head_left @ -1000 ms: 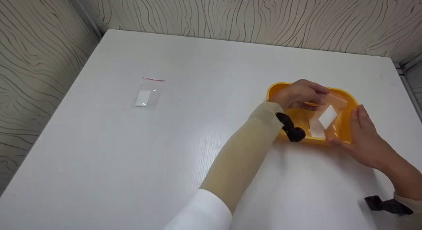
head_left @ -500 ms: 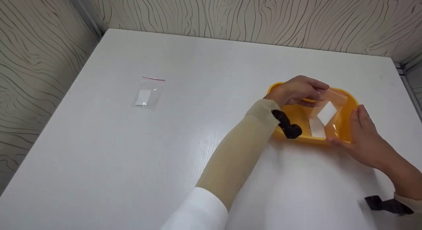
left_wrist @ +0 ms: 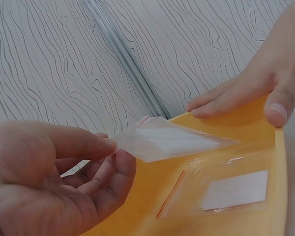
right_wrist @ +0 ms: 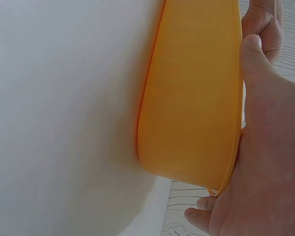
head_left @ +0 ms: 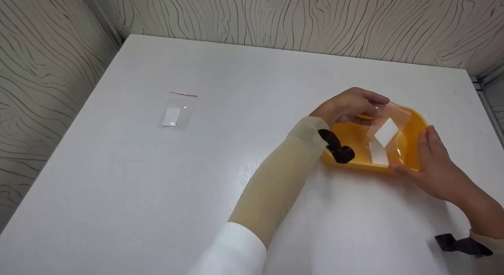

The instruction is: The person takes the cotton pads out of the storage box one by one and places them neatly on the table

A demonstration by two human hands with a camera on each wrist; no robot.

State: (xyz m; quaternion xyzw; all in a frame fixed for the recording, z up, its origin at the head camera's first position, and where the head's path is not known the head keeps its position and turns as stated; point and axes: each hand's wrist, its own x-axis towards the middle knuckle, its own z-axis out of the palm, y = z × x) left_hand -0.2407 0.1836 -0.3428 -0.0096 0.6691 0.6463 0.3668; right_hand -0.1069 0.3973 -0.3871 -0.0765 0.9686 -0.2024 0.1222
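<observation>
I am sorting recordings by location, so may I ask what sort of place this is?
Probably a small enclosed workstation: there is a plain white tabletop, with wood-grain-patterned panels behind it and a metal strip where panels meet.

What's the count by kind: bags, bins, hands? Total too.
Yellow bin: 1
Clear bags in view: 3 (loose bag, held bag, binned bag)
Hands: 2 (left hand, right hand)
Total: 6

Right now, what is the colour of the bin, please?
The bin is plain yellow-orange; it shows best in the right wrist view.
</observation>
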